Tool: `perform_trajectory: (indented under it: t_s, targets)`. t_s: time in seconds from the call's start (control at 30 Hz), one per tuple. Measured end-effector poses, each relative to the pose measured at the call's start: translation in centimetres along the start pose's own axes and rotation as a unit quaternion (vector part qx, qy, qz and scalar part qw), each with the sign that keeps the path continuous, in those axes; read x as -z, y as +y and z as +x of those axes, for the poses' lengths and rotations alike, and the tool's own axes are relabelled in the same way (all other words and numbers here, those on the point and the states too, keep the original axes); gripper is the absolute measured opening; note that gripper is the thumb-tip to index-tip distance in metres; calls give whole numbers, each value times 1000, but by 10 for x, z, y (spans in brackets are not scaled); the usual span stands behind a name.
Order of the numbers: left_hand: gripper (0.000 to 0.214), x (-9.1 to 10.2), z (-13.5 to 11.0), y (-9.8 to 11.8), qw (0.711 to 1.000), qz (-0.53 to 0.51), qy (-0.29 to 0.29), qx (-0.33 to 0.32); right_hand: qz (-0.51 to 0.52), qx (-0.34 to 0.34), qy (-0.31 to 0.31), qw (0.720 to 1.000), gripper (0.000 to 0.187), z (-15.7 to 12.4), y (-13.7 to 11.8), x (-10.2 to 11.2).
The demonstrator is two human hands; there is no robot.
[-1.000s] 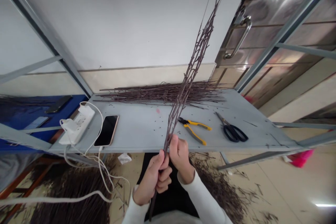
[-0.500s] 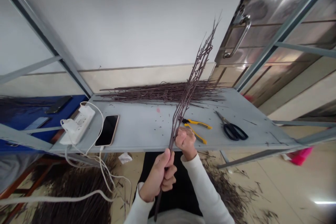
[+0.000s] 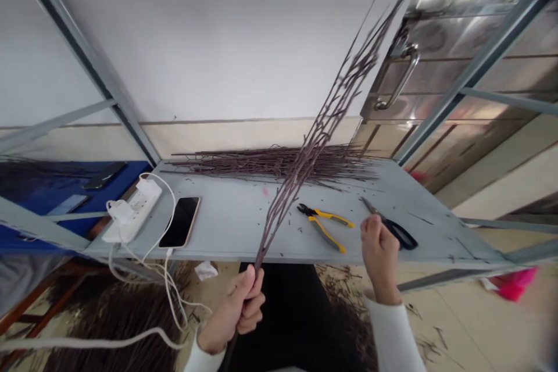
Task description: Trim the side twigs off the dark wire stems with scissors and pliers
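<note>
My left hand is wrapped round the lower end of a bundle of thin dark twigs. The bundle slants up and to the right, its tips fanning out in front of the wall. Closed in a fist, my right hand is apart from the bundle, over the table's front edge by the scissors. Whatever that fist may contain is hidden. Between the hands, yellow-and-grey cutting pliers lie with their handles spread.
A pile of twigs lies along the back of the grey table. On the left are a phone and a white power strip with cables. More twigs cover the floor. Metal posts frame both sides.
My right hand has moved off the bundle to the right, next to the scissors. My left hand has shifted left and lower, bringing the bundle into a stronger slant.
</note>
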State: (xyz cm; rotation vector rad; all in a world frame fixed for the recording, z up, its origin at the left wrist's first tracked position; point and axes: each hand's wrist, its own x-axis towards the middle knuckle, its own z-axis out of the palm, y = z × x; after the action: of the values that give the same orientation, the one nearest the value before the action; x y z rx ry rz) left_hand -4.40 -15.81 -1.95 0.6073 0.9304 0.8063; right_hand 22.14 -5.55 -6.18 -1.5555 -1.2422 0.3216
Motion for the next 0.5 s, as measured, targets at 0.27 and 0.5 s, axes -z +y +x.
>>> perform_trajectory:
  t_s: [0.27, 0.5]
  targets:
    - [65, 16, 1, -16, 997, 6, 83, -3, -274, -132, -231, 924, 39, -52, 96, 96]
    - [64, 40, 10, -40, 989, 96, 96, -58, -108, -94, -159, 977, 46, -45, 65, 74]
